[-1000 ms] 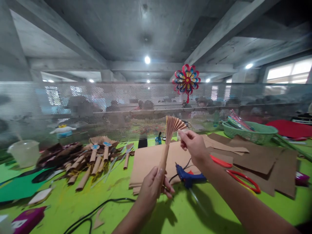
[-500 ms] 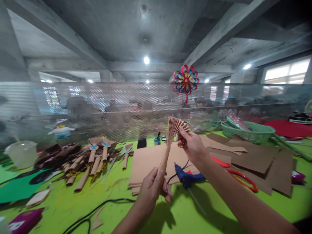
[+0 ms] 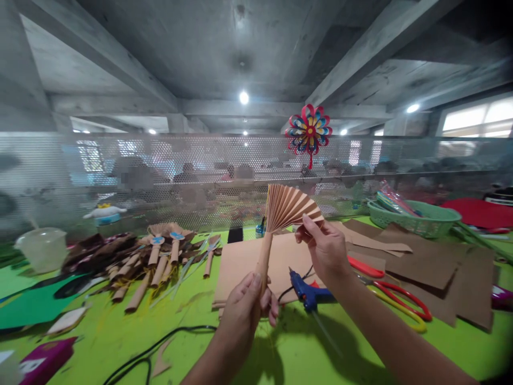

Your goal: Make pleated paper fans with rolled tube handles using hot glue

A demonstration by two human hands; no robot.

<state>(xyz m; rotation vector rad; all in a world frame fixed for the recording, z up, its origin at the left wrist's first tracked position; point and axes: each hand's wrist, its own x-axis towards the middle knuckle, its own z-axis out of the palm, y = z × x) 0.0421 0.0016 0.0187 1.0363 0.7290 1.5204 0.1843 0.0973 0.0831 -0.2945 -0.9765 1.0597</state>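
Above the lime-green table (image 3: 96, 342), we see a pleated brown paper fan (image 3: 289, 207), partly spread, its rolled paper handle (image 3: 264, 254) leaning slightly right. Our left hand (image 3: 249, 305) wraps the handle; our right hand (image 3: 324, 246), higher, fingers bent, pinches the fan's outer edge. Blue glue gun (image 3: 308, 291) lies below; left hand and handle partly hide tan paper sheets (image 3: 238, 262).
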